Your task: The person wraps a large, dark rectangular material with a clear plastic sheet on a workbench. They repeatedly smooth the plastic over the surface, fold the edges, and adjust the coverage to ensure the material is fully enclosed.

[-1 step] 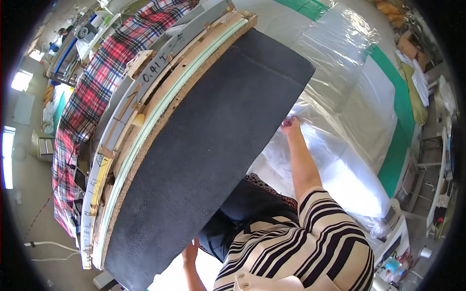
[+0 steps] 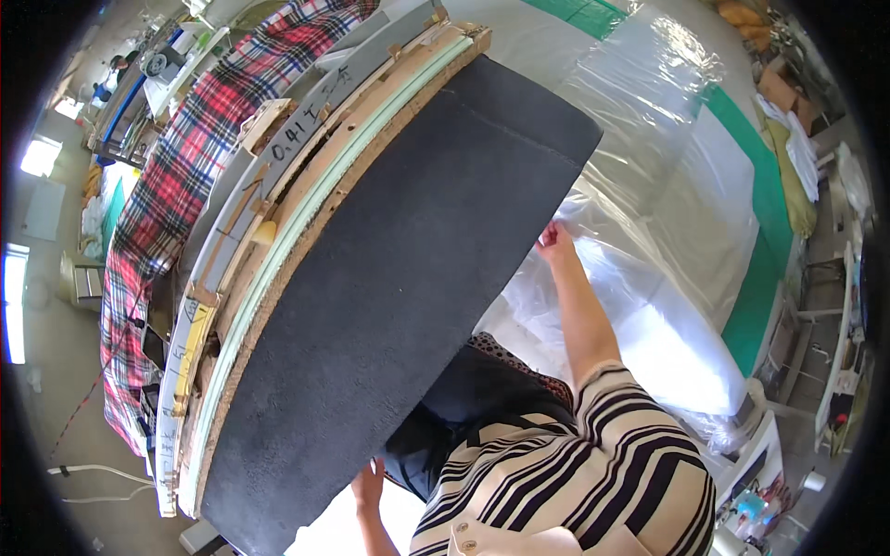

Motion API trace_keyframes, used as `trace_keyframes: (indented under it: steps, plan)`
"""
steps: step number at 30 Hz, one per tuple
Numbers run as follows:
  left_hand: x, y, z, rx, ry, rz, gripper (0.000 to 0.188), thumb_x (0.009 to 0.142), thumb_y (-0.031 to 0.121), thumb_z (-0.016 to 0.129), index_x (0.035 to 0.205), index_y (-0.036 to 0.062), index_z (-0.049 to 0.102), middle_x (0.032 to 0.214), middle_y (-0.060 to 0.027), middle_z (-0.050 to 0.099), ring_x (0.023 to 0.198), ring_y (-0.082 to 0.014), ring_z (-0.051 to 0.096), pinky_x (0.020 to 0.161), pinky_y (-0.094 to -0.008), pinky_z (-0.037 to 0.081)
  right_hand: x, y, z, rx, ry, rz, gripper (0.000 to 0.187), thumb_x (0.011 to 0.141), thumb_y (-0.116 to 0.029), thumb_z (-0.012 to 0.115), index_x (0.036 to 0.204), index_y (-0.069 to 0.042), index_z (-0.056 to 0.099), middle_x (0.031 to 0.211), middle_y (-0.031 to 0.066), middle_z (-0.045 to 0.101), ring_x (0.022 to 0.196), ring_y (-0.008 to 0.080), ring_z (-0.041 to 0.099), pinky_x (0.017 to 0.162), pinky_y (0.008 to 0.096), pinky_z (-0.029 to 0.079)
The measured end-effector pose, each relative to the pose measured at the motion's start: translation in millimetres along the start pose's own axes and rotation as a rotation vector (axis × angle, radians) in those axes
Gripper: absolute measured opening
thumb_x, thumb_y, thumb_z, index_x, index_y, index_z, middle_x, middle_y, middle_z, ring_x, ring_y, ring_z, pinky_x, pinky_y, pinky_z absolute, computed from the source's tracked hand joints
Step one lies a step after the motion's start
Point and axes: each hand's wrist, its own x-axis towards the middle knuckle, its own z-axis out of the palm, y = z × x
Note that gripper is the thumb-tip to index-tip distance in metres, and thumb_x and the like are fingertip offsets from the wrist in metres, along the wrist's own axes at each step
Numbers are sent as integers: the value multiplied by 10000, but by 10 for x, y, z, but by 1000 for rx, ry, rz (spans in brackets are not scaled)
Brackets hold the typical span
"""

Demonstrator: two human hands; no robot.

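A cluttered workroom around a red plaid cloth (image 2: 181, 153), lit from bright windows.
Left of the cloth, a tall window (image 2: 15, 301) and a smaller window (image 2: 41, 155) glow white in a greyish wall (image 2: 46, 259); a small pale cabinet (image 2: 88, 281) stands between wall and cloth. Just beside the cloth's upper left edge is a crowded workbench (image 2: 185, 69) bearing a round, dark-centred device (image 2: 162, 61). Well to the cloth's right run a green strip (image 2: 756, 232), a brown cardboard box (image 2: 786, 88), an olive bundle (image 2: 790, 190) and pale metal framing (image 2: 820, 314).
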Motion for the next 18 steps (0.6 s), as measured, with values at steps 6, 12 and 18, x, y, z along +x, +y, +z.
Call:
trace_keyframes:
  steps: [6, 12, 18]
  plan:
    - [-355, 207, 369, -314, 233, -131, 299, 809, 114, 527, 1085, 20, 462, 1015, -186, 546, 883, -350, 574, 752, -425, 464, -730, -1107, -11, -649, -40, -1101, 156, 829, -224, 604, 868, -78, 566, 753, 55, 584, 661, 140, 569, 628, 282, 475]
    - [-35, 445, 13, 29, -26, -243, 428, 805, 48, 484, 1224, 61, 397, 1190, -182, 509, 977, -337, 567, 820, -399, 465, -839, -829, -273, -2083, -41, -1595, 133, 822, -239, 544, 881, -144, 616, 925, 74, 617, 802, 291, 596, 715, 380, 469]
    - [-58, 51, 180, -10, 27, -107, 424, 801, 45, 499, 1214, 59, 402, 1131, -151, 540, 873, -245, 610, 783, -376, 473, -862, -2274, -134, -1423, 682, -1468, 135, 843, -187, 504, 893, -122, 612, 866, 101, 609, 798, 291, 585, 689, 387, 457]
